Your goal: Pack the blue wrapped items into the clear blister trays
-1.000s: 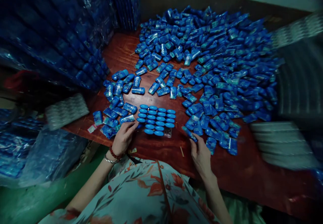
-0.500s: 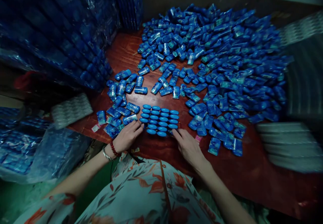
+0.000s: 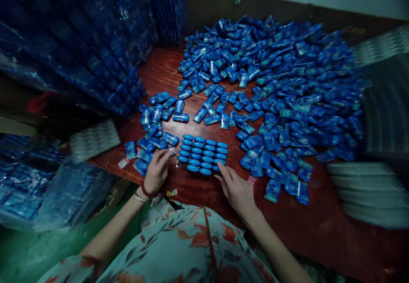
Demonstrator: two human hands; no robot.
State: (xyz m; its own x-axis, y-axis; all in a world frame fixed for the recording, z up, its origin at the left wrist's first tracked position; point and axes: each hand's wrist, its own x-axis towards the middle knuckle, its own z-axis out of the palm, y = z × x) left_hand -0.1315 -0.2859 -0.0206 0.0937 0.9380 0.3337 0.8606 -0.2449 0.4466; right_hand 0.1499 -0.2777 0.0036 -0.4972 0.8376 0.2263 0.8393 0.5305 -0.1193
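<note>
A block of blue oval-ended packs [image 3: 204, 155] lies in four columns on the table in front of me. My right hand [image 3: 238, 191] is at its near right corner, fingers apart, with a fingertip against the end pack. Left of the block, my left hand [image 3: 156, 172] is raised slightly with loosely bent fingers, and nothing shows in its grasp. Its fingertips are close to a shiny-labelled blue packet [image 3: 171, 151]. Beside that hand lies a loose group of blue packets [image 3: 147, 144]. My palms are hidden.
A large heap of blue packets [image 3: 287, 83] spreads over the back and right of the red-brown table [image 3: 198, 195]. Wrapped blue stacks [image 3: 96, 49] rise at the left. Clear ridged plastic trays [image 3: 95, 141] jut over the left edge; more trays [image 3: 370, 193] lie right.
My left hand has drawn away from the block's left side, its fingers now nearer the loose packets. The right hand stays at the block's near right corner. The view has shifted slightly.
</note>
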